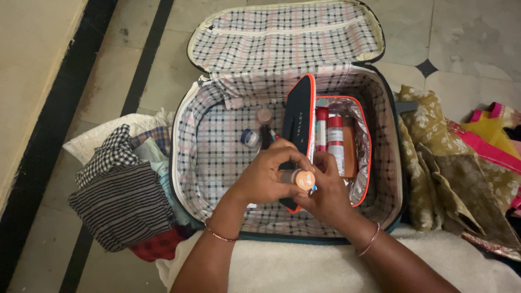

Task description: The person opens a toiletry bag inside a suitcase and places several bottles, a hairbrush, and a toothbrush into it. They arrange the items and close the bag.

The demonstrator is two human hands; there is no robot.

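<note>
Both my hands meet over an open suitcase point(190, 146) with checked lining. My left hand point(266, 176) and my right hand point(325, 192) together grip a small bottle with an orange cap point(301, 179), held above the suitcase floor. Just behind them stands an open dark toiletry pouch point(301, 116) with orange trim and silver lining, holding red-and-white tubes point(332, 138) and an orange bottle. Two small containers point(251, 137) and a brown-capped jar point(265, 115) lie loose on the suitcase floor to the left of the pouch.
A heap of checked and striped clothes point(122, 190) lies on the floor left of the suitcase. Olive floral fabric point(439, 157) and pink-yellow cloth point(488, 135) lie to its right. A white towel point(293, 266) covers my lap. The suitcase lid point(282, 32) leans open at the back.
</note>
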